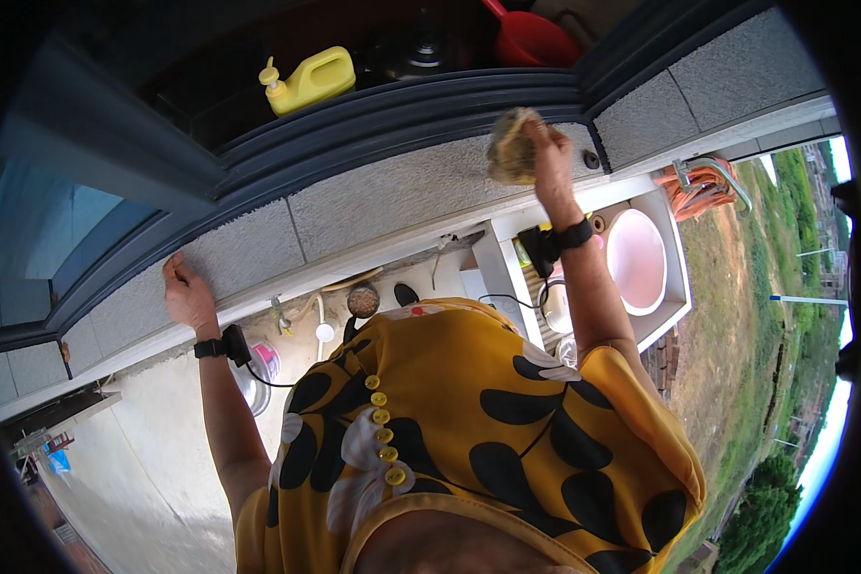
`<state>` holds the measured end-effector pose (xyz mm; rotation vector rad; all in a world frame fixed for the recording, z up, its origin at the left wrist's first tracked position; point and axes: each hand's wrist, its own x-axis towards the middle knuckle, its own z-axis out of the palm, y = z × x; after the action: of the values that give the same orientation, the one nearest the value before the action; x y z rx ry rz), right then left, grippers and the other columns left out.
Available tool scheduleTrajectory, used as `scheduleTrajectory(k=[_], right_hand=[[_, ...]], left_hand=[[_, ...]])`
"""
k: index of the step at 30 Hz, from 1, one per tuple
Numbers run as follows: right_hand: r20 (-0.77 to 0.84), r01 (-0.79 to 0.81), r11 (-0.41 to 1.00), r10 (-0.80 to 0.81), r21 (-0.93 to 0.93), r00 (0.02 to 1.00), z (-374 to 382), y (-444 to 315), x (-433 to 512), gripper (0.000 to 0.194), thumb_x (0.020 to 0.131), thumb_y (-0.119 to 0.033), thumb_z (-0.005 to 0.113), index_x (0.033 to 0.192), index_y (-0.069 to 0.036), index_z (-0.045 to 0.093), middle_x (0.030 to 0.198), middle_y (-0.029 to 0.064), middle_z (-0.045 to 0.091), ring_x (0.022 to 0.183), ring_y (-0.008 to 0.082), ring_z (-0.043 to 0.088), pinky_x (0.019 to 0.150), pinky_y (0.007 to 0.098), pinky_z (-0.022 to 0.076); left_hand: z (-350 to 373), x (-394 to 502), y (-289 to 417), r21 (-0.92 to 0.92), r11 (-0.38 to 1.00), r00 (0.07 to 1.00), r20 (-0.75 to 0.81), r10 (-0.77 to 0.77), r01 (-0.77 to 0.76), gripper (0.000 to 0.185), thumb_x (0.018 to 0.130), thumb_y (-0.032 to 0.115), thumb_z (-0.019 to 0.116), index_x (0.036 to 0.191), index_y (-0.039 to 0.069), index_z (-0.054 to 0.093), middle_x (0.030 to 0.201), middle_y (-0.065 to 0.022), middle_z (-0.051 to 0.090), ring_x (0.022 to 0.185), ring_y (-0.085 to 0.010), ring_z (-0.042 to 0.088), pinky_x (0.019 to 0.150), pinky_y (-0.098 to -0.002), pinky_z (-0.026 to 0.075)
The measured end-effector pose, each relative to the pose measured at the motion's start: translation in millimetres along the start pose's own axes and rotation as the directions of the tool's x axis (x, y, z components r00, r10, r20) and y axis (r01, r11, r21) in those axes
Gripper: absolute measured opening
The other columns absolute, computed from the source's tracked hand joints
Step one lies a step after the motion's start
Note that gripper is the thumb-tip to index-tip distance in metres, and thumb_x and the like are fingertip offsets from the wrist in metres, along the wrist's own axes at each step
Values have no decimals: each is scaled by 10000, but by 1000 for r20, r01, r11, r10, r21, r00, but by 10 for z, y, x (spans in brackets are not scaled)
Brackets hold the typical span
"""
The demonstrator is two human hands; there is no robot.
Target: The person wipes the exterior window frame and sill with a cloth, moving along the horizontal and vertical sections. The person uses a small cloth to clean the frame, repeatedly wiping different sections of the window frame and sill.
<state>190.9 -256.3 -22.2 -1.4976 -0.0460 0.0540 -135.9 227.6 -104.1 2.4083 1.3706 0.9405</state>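
My right hand (551, 154) grips a bunched, brownish-grey rag (511, 149), its edges blurred. It is over the right part of a rough grey stone window sill (373, 183), close to the dark metal window frame (402, 118). At the left part of the sill is my left hand (189, 298), its fingers curled together against the stone near the frame. Nothing shows in that hand. A small dark round object (590, 158) sits on the sill to the right of the rag.
Behind the frame stand a yellow pump bottle (316, 79) and a red plastic dipper (534, 39). Below right, a white sink (678, 287) holds a pinkish basin (637, 262). A tap (281, 319) and a container of brown bits (363, 302) are below the sill.
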Motion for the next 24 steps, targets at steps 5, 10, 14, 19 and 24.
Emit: scheduleTrajectory(k=[5, 10, 14, 19, 24], right_hand=[[-173, 130, 512, -502, -849, 848, -648, 40, 707, 369, 825, -265, 762, 1060, 11, 694, 985, 239, 727, 948, 388, 713, 844, 443, 563], [59, 91, 62, -396, -994, 917, -813, 137, 1239, 282, 890, -202, 641, 1131, -61, 684, 1167, 189, 695, 1071, 407, 673, 925, 486, 544], [8, -2, -42, -223, -999, 975, -756, 129, 1409, 328, 946, -210, 526, 1191, -48, 672, 1253, 205, 664, 1151, 388, 654, 983, 481, 528], [32, 23, -83, -116, -996, 993, -764, -2, 1478, 371, 949, -237, 500, 1194, -26, 682, 1264, 239, 656, 1163, 399, 650, 993, 484, 522], [104, 78, -174, -146, -982, 984, -657, 44, 1505, 357, 930, -245, 536, 1122, -7, 720, 1202, 273, 674, 1128, 405, 665, 983, 474, 534]], left_hand=[[-19, 7, 38, -24, 999, 1000, -21, 23, -24, 238, 1001, 283, 560, 1108, 183, 748, 907, -119, 757, 754, -339, 717, 633, -444, 540], [-43, 8, 47, -21, 998, 998, -35, 58, -59, 232, 991, 246, 567, 1107, 168, 753, 887, -122, 754, 738, -317, 716, 627, -428, 536], [-45, 7, 36, -35, 999, 999, -14, 42, -42, 233, 988, 231, 569, 1113, 154, 751, 862, -118, 751, 711, -290, 708, 616, -409, 526], [-48, 5, 42, -56, 998, 999, -14, 35, -36, 233, 988, 220, 572, 1118, 141, 748, 872, -112, 751, 698, -280, 701, 614, -400, 519], [-37, 6, 8, -30, 1000, 1000, 0, 7, -7, 235, 993, 211, 567, 1123, 134, 747, 903, -105, 758, 709, -287, 702, 630, -406, 522]])
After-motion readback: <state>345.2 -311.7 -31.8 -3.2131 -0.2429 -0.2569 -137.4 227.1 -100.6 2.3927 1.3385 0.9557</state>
